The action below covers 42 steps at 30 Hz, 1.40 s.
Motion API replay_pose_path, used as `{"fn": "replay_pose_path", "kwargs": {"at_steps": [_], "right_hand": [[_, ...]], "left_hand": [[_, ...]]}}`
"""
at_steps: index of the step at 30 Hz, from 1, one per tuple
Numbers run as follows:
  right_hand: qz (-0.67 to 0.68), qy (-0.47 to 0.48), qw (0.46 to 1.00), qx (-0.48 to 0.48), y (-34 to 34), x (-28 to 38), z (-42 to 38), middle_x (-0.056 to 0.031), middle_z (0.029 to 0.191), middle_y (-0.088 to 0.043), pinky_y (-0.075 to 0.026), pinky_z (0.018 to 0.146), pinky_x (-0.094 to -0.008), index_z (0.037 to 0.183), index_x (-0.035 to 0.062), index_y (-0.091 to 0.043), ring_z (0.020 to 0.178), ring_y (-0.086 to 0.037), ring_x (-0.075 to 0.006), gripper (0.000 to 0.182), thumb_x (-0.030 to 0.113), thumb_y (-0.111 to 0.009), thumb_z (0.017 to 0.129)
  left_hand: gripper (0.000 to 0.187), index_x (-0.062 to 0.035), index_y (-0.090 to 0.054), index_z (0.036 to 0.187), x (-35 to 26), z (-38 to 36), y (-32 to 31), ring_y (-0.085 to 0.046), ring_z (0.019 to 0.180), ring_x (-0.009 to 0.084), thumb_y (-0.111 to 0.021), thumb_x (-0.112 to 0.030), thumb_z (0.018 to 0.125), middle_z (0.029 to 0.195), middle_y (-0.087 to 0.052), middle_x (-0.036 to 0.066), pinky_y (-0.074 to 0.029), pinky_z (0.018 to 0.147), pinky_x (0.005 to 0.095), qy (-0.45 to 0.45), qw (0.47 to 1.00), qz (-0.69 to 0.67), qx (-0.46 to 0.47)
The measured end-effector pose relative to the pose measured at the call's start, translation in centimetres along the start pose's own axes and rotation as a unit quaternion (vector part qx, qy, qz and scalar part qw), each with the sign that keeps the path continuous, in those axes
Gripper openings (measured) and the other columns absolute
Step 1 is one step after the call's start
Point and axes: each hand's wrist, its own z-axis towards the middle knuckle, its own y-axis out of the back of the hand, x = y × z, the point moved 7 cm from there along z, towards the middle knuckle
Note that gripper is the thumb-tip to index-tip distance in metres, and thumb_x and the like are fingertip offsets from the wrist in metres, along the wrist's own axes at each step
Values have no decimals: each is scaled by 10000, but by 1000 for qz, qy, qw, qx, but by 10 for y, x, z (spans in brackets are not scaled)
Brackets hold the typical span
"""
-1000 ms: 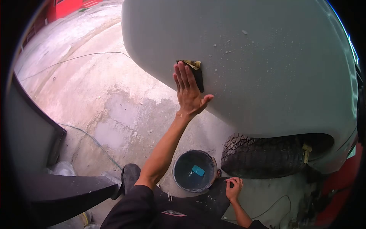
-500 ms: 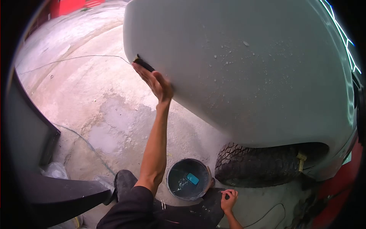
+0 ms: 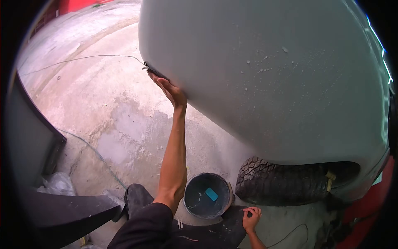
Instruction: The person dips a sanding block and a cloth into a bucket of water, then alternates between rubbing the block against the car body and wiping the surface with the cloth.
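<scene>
My left hand (image 3: pixel 170 90) reaches up and presses a dark sanding pad (image 3: pixel 156 71) against the lower edge of a grey vehicle body panel (image 3: pixel 248 95). Its fingers lie along the pad, and a loose flap sticks out at the pad's far end. White flecks and drops dot the panel. My right hand (image 3: pixel 251 219) rests by my knee, fingers curled together; a dark spot shows between them, but I cannot make out what it is. Between the arms stands a dark bucket (image 3: pixel 194 209) of water, with a blue block (image 3: pixel 211 194) in it.
A tyre (image 3: pixel 277 182) sits under the panel, right of the bucket. A dark curved panel (image 3: pixel 29 137) stands at the left, near clear plastic (image 3: pixel 60 184). A thin hose (image 3: pixel 97 153) crosses the concrete floor (image 3: pixel 99 83). Red parts (image 3: pixel 369 211) show at lower right.
The view has shifted slightly, so the vehicle panel sits a little right and lower. My left hand with the pad has tilted closer under the panel's edge. My right hand stays by the knee.
</scene>
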Motion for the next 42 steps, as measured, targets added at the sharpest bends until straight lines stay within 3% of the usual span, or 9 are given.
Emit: {"fn": "replay_pose_path", "kwargs": {"at_steps": [5, 10, 15, 21, 25, 28, 32, 37, 42], "right_hand": [[10, 31, 999, 18, -7, 31, 19, -12, 997, -651, -424, 990, -441, 835, 154, -788, 1079, -585, -263, 54, 132, -743, 853], [39, 11, 999, -6, 3, -11, 2, -13, 979, -645, -421, 1009, -448, 851, 162, -803, 1079, -579, -270, 97, 86, -743, 840], [17, 21, 1000, 11, -3, 34, 18, -10, 981, -648, -426, 1001, -439, 839, 156, -801, 1075, -580, -275, 69, 99, -763, 828], [17, 8, 1000, -21, 3, -9, 4, -11, 982, -641, -425, 996, -457, 820, 157, -792, 1079, -581, -273, 59, 107, -763, 828], [4, 13, 1000, 9, -1, 29, 14, -14, 984, -640, -423, 982, -461, 836, 155, -792, 1087, -577, -256, 56, 118, -750, 840], [10, 39, 999, 14, 3, 43, 20, -16, 988, -646, -429, 972, -450, 842, 143, -793, 1071, -582, -267, 57, 102, -755, 835], [55, 40, 997, -27, 4, 2, 14, -29, 963, -648, -446, 951, -437, 844, 121, -789, 1037, -591, -278, 69, 66, -749, 831], [54, 52, 997, -3, -3, 41, 27, -41, 947, -646, -453, 941, -434, 845, 101, -782, 1037, -594, -273, 82, 57, -713, 854], [72, 40, 997, -15, -2, 15, 15, -59, 951, -659, -453, 955, -432, 863, 78, -789, 1030, -598, -273, 84, 50, -710, 863]], "left_hand": [[1087, -72, 172, 1656, -17, -122, -30, 202, 1604, 360, -135, -856, 967, 1732, 215, 187, 101, 1272, 597, -13, 996, 78, 49], [1000, -45, 95, 1667, 30, 33, 9, 136, 1620, 340, -164, -774, 1032, 1735, 160, 225, 21, 1303, 513, 47, 980, -168, 91], [1085, -38, 147, 1654, -30, -122, -31, 159, 1606, 400, -184, -827, 987, 1724, 166, 253, 56, 1281, 593, -61, 990, 111, 67], [1157, 10, 108, 1649, -2, 30, 11, 114, 1615, 390, -148, -879, 953, 1728, 143, 254, -3, 1298, 560, 15, 999, 8, 50], [1151, 8, 76, 1659, -51, -100, -34, 65, 1616, 429, -193, -866, 960, 1734, 69, 270, -8, 1290, 593, -156, 971, 173, 58], [1155, 2, 94, 1660, -38, -90, -26, 70, 1611, 450, -208, -864, 957, 1735, 73, 277, 7, 1279, 618, -215, 945, 217, 115], [1180, -24, 114, 1663, -21, 71, 19, 86, 1616, 415, -97, -910, 913, 1739, 59, 262, 74, 1275, 609, -7, 987, 143, 74], [1200, -20, 115, 1661, -59, -103, -35, 111, 1600, 466, -229, -902, 923, 1733, 93, 268, 29, 1270, 646, -201, 952, 187, 133], [1201, -23, 92, 1666, -54, 14, -4, 48, 1619, 424, -189, -917, 914, 1742, 58, 258, 37, 1288, 590, -162, 957, 214, 112]]}}
